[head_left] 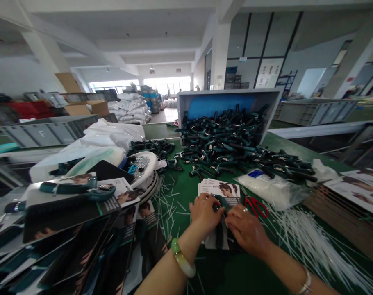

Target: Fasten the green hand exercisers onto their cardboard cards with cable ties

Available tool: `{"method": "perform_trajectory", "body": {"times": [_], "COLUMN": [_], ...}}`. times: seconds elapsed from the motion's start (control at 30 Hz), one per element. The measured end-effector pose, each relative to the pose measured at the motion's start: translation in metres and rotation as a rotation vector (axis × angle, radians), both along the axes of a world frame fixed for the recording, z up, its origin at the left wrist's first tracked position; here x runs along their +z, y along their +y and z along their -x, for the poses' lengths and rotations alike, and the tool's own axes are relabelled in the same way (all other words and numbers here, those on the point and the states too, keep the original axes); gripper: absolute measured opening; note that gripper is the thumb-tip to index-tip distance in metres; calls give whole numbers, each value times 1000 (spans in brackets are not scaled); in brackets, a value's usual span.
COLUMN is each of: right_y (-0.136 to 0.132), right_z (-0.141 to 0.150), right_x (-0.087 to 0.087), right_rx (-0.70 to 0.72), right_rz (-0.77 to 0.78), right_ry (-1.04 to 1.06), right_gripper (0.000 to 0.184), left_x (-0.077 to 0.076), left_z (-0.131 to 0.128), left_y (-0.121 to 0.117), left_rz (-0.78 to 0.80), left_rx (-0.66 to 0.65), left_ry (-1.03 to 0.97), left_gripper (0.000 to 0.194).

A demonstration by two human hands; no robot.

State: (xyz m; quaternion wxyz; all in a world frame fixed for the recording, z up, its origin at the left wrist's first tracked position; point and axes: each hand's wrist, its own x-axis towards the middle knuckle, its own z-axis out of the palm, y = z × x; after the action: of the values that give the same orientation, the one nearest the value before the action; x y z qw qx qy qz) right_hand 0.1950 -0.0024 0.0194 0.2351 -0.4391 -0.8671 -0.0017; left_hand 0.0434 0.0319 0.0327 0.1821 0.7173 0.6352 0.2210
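My left hand (205, 214) and my right hand (247, 229) meet over a printed backing card (219, 189) on the green table (235, 270). Both hands have their fingers curled on a dark green hand gripper (221, 203) lying on that card. A green bangle (182, 258) circles my left wrist, and a thin bracelet (305, 283) my right. Red-handled scissors (256, 206) lie just right of the card, close to my right hand.
A tipped grey bin (229, 98) spills several green hand grippers (232, 149) across the table. Packaged cards (69, 209) are stacked at the left. White cable ties (309, 241) spread at the right beside a clear bag (271, 184). White bags (103, 137) lie behind.
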Motion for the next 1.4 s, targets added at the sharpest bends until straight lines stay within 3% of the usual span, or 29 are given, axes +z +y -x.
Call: {"method": "perform_trajectory", "body": {"times": [0.1, 0.2, 0.33, 0.4, 0.47, 0.53, 0.7, 0.83, 1.03, 1.23, 1.4], "right_y": [0, -8, -26, -33, -37, -37, -24, -14, -26, -34, -26], "right_z": [2, 0, -5, -4, 0, 6, 22, 20, -5, 3, 15], "right_x": [12, 24, 25, 18, 11, 7, 13, 23, 31, 15, 18], "right_rx": [22, 40, 15, -25, -50, -64, -80, -98, -60, -94, -111], "right_rz": [26, 80, 81, 31, -34, -104, -183, -34, 164, 9, -102], "right_ry": [-147, -238, -225, -240, -258, -269, -259, -271, -273, -443, -381], "right_gripper": [23, 18, 14, 13, 14, 16, 18, 22, 14, 14, 19], "left_x": [-1, -6, -22, -33, -42, -47, -47, -46, -36, -24, -33], "left_z": [-1, 7, 34, 46, 53, 54, 44, 42, 44, 28, 30], "left_y": [3, 2, -16, -30, -44, -53, -55, -49, -57, -73, -74], "left_rz": [-28, -142, -303, -202, -33, 69, -86, -217, -219, -238, -259], "left_rx": [-18, -39, 163, 261, 204, 99, 53, -31, -110, -109, -80], "left_ry": [14, -98, -467, -702, -876, -919, -707, -547, -423, -148, -189], "left_gripper": [17, 19, 33, 40, 41, 31, 17, 14, 20, 56, 45]}}
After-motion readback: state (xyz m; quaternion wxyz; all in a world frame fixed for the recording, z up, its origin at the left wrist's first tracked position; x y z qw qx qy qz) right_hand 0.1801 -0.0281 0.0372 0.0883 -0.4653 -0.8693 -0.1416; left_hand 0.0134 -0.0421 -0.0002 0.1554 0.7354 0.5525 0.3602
